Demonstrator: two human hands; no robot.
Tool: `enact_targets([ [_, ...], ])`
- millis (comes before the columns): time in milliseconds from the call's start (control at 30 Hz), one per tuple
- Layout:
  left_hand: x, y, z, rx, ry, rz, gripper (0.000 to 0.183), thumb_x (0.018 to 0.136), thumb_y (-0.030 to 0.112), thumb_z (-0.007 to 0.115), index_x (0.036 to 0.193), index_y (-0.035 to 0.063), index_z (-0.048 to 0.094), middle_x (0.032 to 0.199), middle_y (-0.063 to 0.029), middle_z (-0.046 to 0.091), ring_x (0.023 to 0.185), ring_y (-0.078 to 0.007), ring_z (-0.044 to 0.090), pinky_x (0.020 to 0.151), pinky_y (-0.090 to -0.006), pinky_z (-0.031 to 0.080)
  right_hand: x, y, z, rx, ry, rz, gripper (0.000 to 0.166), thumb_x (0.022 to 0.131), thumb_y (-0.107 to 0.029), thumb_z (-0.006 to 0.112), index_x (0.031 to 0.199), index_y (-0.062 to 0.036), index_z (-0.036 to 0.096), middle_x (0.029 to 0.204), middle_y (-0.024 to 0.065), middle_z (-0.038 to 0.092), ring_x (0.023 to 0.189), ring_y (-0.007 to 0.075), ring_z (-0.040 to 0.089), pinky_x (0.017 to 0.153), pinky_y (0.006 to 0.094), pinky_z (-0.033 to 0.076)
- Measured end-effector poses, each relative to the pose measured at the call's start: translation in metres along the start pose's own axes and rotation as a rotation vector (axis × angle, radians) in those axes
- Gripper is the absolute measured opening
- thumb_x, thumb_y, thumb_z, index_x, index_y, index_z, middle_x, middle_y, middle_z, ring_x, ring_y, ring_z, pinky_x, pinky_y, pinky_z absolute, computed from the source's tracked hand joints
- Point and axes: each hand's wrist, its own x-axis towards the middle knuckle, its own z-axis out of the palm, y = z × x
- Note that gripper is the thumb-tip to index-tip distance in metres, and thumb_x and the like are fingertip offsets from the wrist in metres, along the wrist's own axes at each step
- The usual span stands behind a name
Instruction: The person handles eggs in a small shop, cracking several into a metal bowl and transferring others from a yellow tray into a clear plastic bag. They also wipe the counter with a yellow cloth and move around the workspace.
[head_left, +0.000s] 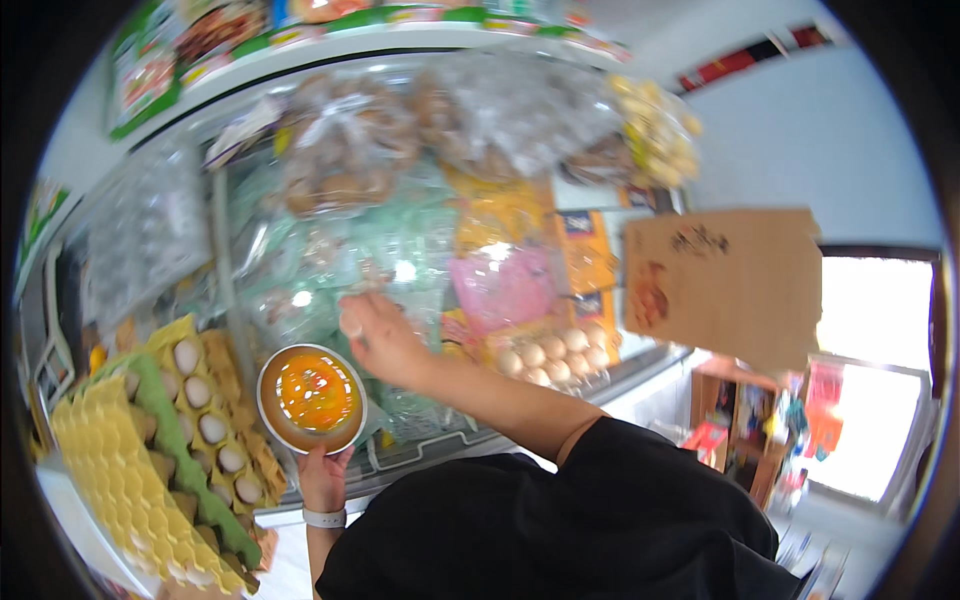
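Note:
My left hand, with a white band at the wrist, holds a metal bowl by its near rim. Several raw egg yolks in clear egg white lie in the bowl. Up and to the right of the bowl, my right hand is raised over the glass top with bent fingers. Something pale, possibly a piece of eggshell, shows at its fingertips, but blur hides the detail. Left of the bowl, whole eggs sit in a yellow egg tray, beside green and yellow trays.
A glass-topped chest freezer lies before me, with bagged goods and stacked clear egg cartons along its far side. A pack of eggs rests near the front edge at right. Beyond it stands a cardboard box.

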Motion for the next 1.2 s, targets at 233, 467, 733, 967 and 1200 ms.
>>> enact_targets([
  [233, 0.004, -0.011, 0.010, 0.043, -0.178, -0.068, 0.030, 0.087, 0.007, 0.042, 0.118, 0.0042, 0.041, 0.109, -0.0117, 0.056, 0.094, -0.0254, 0.059, 0.079, -0.0367, 0.051, -0.147, -0.038, -0.078, -0.018, 0.045, 0.136, 0.060, 0.067, 0.002, 0.055, 0.124, -0.0053, 0.037, 0.103, 0.0186, 0.048, 0.095, 0.0370, 0.047, 0.085, 0.0420, 0.039],
  [467, 0.011, -0.025, 0.010, 0.045, -0.230, -0.164, 0.026, 0.087, 0.005, 0.042, 0.112, -0.0009, 0.044, 0.107, -0.0169, 0.056, 0.095, -0.0289, 0.058, 0.084, -0.0383, 0.050, -0.232, -0.055, -0.113, 0.024, 0.124, 0.383, 0.066, 0.068, -0.001, 0.058, 0.129, -0.0048, 0.032, 0.102, 0.0181, 0.047, 0.098, 0.0346, 0.046, 0.086, 0.0393, 0.038],
  [733, 0.022, -0.046, 0.003, -0.017, -0.229, -0.212, 0.026, 0.089, 0.004, 0.043, 0.113, -0.0070, 0.043, 0.107, -0.0197, 0.055, 0.102, -0.0311, 0.054, 0.090, -0.0385, 0.047, -0.275, -0.052, -0.131, -0.037, 0.205, 0.321, 0.070, 0.068, -0.002, 0.060, 0.131, -0.0041, 0.028, 0.106, 0.0194, 0.046, 0.101, 0.0355, 0.045, 0.089, 0.0395, 0.038],
  [967, 0.016, -0.064, 0.027, -0.145, -0.310, -0.132, 0.028, 0.090, 0.006, 0.044, 0.116, -0.0052, 0.038, 0.119, -0.0199, 0.045, 0.110, -0.0324, 0.047, 0.098, -0.0436, 0.040, -0.303, -0.035, -0.141, -0.095, 0.304, 0.209, 0.073, 0.068, 0.003, 0.062, 0.132, -0.0028, 0.027, 0.108, 0.0144, 0.046, 0.099, 0.0258, 0.050, 0.084, 0.0332, 0.042],
  [1200, -0.002, -0.081, -0.014, 0.078, -0.187, 0.004, 0.039, 0.088, 0.016, 0.052, 0.123, 0.0061, 0.038, 0.113, -0.0164, 0.049, 0.107, -0.0291, 0.050, 0.096, -0.0397, 0.039, -0.301, -0.042, -0.129, -0.051, 0.152, 0.269, 0.076, 0.067, 0.002, 0.062, 0.133, -0.0014, 0.025, 0.107, 0.0140, 0.047, 0.100, 0.0283, 0.047, 0.088, 0.0358, 0.039],
])
